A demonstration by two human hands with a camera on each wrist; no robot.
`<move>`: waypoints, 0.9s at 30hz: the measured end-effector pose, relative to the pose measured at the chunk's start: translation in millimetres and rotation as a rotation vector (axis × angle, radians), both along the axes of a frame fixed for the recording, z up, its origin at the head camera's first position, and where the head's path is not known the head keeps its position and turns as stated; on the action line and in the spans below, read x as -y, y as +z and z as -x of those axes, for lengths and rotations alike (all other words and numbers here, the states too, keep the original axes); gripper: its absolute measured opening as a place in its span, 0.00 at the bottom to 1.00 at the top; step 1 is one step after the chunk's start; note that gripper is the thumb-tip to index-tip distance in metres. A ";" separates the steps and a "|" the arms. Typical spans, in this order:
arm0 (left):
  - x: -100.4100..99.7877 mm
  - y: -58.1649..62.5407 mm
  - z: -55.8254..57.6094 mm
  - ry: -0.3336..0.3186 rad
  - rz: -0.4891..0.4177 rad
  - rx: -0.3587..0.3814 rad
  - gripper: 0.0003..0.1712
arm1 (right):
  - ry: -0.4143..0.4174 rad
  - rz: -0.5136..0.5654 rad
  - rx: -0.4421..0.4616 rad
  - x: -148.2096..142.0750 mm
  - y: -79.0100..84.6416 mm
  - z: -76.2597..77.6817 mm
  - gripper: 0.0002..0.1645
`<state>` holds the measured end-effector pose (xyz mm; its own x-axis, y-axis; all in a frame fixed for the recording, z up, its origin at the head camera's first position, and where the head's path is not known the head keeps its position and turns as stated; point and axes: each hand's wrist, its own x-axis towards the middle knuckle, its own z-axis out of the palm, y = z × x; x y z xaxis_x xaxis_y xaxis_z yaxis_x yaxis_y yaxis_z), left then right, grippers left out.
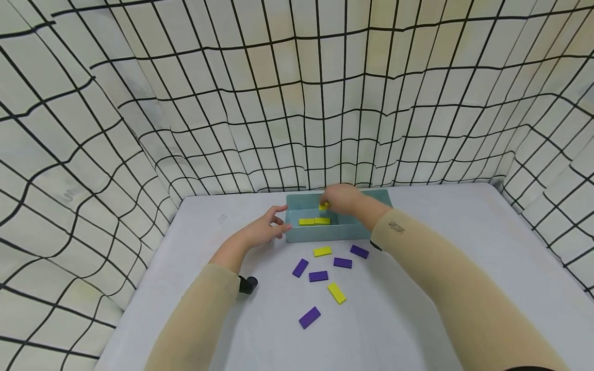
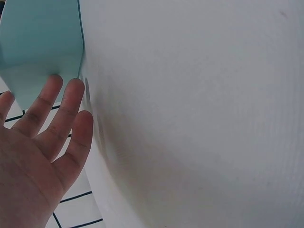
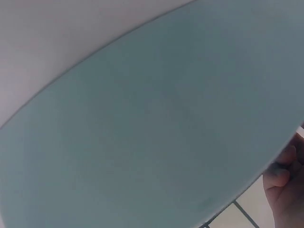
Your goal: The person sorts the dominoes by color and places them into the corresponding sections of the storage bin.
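Note:
A light teal open box stands at the far side of the table. My right hand reaches over its back part and pinches a yellow block inside the rim. Two more yellow blocks lie end to end in the box, near its front wall. At the box's left end is my left hand, its fingers spread and the fingertips against or very near the wall. The left wrist view shows this hand beside the box wall. In the right wrist view the box wall hides most of my right hand.
In front of the box, several purple blocks and two yellow ones, a nearer and a farther, lie scattered on the white table. A white backdrop with a black grid rises behind the table and along both sides.

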<state>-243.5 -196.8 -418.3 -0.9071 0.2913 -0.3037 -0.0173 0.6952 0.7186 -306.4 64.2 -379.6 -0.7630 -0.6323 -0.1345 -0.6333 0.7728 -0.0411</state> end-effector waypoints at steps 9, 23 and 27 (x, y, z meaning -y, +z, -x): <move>1.3 -1.4 1.1 -0.012 -0.009 -0.005 0.42 | -0.010 -0.133 -0.032 11.2 -8.9 7.8 0.14; 2.1 -1.4 -0.6 -0.020 -0.012 -0.005 0.42 | 0.040 -0.214 -0.060 27.0 -11.8 1.4 0.12; 2.3 -1.2 0.1 -0.026 0.001 -0.009 0.42 | 0.043 -0.221 -0.061 28.5 -14.9 2.7 0.14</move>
